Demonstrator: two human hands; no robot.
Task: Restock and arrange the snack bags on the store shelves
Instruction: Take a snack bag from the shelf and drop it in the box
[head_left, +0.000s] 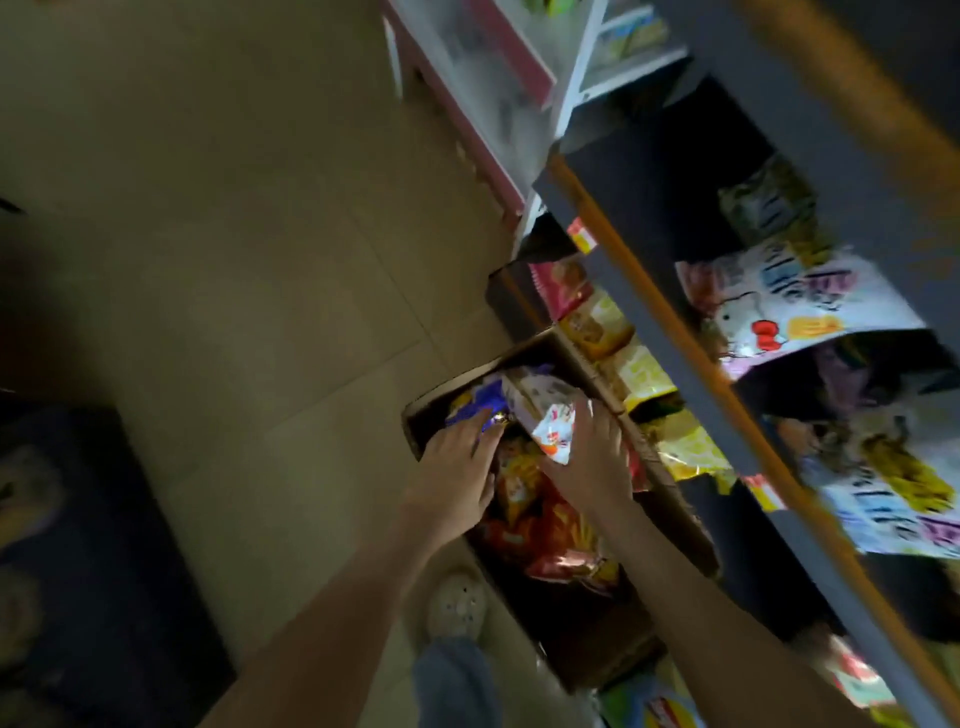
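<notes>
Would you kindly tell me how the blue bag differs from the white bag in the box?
The blue bag is blue-purple; the white bag is white with red-orange print. The blue bag lies lower in the cardboard box; the white bag is tilted up beside it. The left hand touches the blue bag, grip unclear; the right hand holds the white bag between thumb and fingers. Both are shiny packets.

Dim, tilted picture, dark left side, blurry grey metal shelves with orange edges (649, 332), small glare on shiny red foil bags (545, 540)
</notes>
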